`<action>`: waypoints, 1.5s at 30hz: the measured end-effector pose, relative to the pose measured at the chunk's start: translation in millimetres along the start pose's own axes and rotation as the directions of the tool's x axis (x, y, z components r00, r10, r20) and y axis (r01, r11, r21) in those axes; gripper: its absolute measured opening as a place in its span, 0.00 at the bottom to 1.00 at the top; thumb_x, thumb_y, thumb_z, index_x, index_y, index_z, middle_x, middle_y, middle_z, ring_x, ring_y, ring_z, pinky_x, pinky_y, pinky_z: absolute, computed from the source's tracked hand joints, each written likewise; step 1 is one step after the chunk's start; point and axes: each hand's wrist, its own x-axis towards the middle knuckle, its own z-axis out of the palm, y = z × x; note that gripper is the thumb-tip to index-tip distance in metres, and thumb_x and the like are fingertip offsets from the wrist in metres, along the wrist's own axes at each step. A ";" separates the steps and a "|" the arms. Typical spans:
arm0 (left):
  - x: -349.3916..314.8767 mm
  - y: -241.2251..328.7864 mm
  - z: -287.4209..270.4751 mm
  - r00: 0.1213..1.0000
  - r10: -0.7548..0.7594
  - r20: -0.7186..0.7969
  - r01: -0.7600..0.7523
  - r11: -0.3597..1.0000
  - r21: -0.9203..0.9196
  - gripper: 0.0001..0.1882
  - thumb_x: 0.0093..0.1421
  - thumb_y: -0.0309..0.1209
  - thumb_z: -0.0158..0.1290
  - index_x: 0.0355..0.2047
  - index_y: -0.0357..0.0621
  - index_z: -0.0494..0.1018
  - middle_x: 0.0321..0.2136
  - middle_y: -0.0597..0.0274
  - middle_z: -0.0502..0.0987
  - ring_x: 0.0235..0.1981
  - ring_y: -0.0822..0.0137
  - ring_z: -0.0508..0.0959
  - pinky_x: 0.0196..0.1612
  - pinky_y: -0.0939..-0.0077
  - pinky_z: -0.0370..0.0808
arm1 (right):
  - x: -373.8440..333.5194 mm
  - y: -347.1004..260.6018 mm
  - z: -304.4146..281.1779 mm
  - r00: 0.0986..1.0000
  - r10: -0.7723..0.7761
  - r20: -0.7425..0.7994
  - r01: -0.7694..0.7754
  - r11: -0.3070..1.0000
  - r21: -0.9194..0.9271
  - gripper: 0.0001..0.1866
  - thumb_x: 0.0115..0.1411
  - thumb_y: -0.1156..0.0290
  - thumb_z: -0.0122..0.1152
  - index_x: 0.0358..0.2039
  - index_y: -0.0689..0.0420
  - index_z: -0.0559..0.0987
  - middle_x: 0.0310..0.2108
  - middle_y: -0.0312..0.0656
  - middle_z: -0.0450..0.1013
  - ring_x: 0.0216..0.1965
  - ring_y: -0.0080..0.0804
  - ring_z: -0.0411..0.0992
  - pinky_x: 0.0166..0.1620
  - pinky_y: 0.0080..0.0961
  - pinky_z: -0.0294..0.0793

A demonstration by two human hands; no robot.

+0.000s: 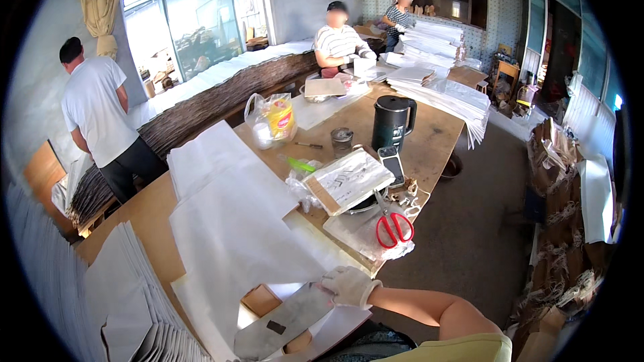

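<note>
My right hand (349, 286), in a pale work glove, is closed at the right end of a long flat grey board (285, 322) with a small dark patch on it. The board lies slanted over white sheets at the table's near edge. Beside it, a tan piece (260, 300) shows, partly covered. Large white paper sheets (235, 228) spread over the table just beyond the board. My left hand is not in view. Red-handled scissors (394, 229) rest on a plastic bag beyond my right hand.
The brown table (429, 117) holds a black kettle (393, 123), a glass (341, 139), a phone (391, 166) and a yellow-labelled bag (280, 119). A fanned sheet stack (134, 302) stands left, bundled material (560, 255) right. Three people (100, 107) are around the room.
</note>
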 end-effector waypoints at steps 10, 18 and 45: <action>5.0 -7.3 -69.6 0.810 -0.386 0.442 0.585 0.597 -0.549 0.25 0.71 0.53 0.54 0.49 0.41 0.76 0.38 0.58 0.79 0.29 0.68 0.77 0.29 0.76 0.77 | 37.3 41.0 20.9 0.954 0.284 0.098 -0.247 0.556 0.793 0.14 0.66 0.65 0.66 0.47 0.61 0.83 0.35 0.35 0.77 0.36 0.24 0.72 0.41 0.26 0.73; -81.8 -11.2 -66.1 0.830 -0.449 0.331 0.546 0.535 -0.645 0.35 0.70 0.49 0.56 0.65 0.34 0.62 0.57 0.47 0.72 0.51 0.55 0.79 0.42 0.69 0.84 | 17.8 81.2 62.8 0.955 0.277 0.108 -0.276 0.685 0.675 0.08 0.68 0.70 0.61 0.36 0.60 0.82 0.26 0.30 0.74 0.30 0.18 0.69 0.36 0.21 0.67; 15.3 -5.3 -486.8 0.767 -0.220 -0.604 0.015 0.945 -0.325 0.16 0.68 0.44 0.58 0.28 0.47 0.80 0.17 0.71 0.67 0.14 0.77 0.62 0.19 0.73 0.58 | 54.0 33.1 -18.4 0.956 0.217 -0.195 -0.119 0.899 0.421 0.25 0.68 0.75 0.64 0.65 0.59 0.75 0.51 0.41 0.78 0.48 0.25 0.74 0.50 0.23 0.76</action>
